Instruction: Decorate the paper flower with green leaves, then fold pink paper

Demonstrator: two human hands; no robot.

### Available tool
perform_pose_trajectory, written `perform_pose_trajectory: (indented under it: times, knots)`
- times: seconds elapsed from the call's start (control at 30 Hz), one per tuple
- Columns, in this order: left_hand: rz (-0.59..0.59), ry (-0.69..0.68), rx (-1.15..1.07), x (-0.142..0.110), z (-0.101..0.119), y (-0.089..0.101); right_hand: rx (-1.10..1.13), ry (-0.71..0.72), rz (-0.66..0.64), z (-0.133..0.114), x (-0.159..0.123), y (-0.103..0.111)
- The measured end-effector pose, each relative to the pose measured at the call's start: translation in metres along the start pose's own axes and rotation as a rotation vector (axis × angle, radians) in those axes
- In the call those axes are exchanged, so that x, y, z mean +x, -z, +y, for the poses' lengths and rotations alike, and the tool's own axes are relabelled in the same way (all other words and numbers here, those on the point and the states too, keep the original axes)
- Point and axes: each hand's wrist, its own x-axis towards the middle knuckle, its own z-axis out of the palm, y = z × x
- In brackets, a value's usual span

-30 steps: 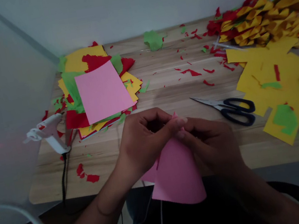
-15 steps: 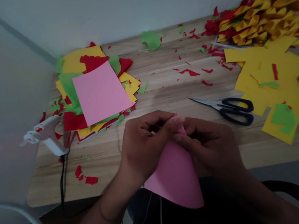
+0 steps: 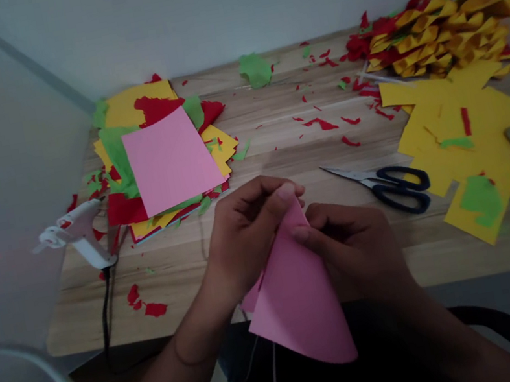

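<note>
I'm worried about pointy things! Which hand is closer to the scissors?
Right. The right hand is beside the scissors, toward the body; the left hand is farther off, leftward.

At the frame's centre, the right hand [image 3: 357,242] has separated from the left hand [image 3: 251,238] (thumbs now farther apart), baring more of the pink paper's [image 3: 298,298] upper part.

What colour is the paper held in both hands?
The held paper is plain pink; it shows best in the head view, the only one here.

Left hand [image 3: 246,235] beside right hand [image 3: 359,238], 2 thumbs [image 3: 318,240] uppermost
</note>
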Motion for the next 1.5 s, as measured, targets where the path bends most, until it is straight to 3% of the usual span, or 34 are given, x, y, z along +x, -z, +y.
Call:
perform_pose_trajectory:
  times: [0.1, 0.17, 0.4, 0.57, 0.67, 0.8, 0.83, 0.9, 0.97, 1.0, 1.13, 1.2, 1.3, 1.4, 1.5]
  knots:
    - [-0.146, 0.053, -0.006, 0.002, -0.004, 0.002, 0.029, -0.051, -0.004, 0.005, 0.0, 0.0]
    - [-0.155, 0.061, 0.002, 0.003, -0.007, 0.002, 0.035, -0.07, -0.013, 0.008, 0.002, 0.001]
    - [0.077, 0.032, 0.047, 0.026, -0.025, 0.004, -0.085, -0.051, -0.007, 0.013, 0.007, 0.005]
    - [0.225, 0.009, 0.033, 0.047, -0.03, 0.014, -0.149, -0.059, -0.011, 0.023, -0.004, 0.006]
    - [0.278, -0.01, -0.015, 0.056, -0.032, 0.027, -0.19, -0.072, -0.119, 0.032, -0.017, 0.017]
    - [0.285, -0.021, -0.086, 0.06, -0.034, 0.04, -0.312, -0.027, -0.402, 0.041, -0.023, 0.048]
    - [0.279, -0.022, -0.092, 0.06, -0.034, 0.04, -0.344, -0.021, -0.401, 0.042, -0.02, 0.055]
    - [0.256, -0.008, -0.089, 0.059, -0.032, 0.035, -0.381, 0.001, -0.251, 0.038, -0.008, 0.061]
    - [0.211, 0.026, -0.067, 0.059, -0.03, 0.024, -0.402, 0.054, -0.043, 0.031, 0.01, 0.054]
    - [0.191, 0.034, -0.055, 0.059, -0.029, 0.018, -0.42, 0.087, 0.002, 0.027, 0.02, 0.048]
    - [0.075, 0.013, 0.003, 0.056, -0.026, 0.005, -0.349, 0.077, -0.108, 0.016, 0.049, 0.017]
    - [-0.048, 0.025, 0.079, 0.046, -0.026, 0.008, -0.203, 0.032, -0.033, 0.017, 0.052, 0.01]
    - [-0.212, 0.155, 0.242, 0.023, -0.026, 0.018, 0.013, -0.008, 0.165, 0.022, 0.047, 0.011]
    - [-0.151, 0.277, 0.208, 0.0, -0.024, 0.025, 0.117, -0.025, 0.225, 0.025, 0.038, 0.015]
    - [-0.112, 0.307, 0.143, -0.012, -0.019, 0.026, 0.186, -0.038, 0.238, 0.025, 0.029, 0.014]
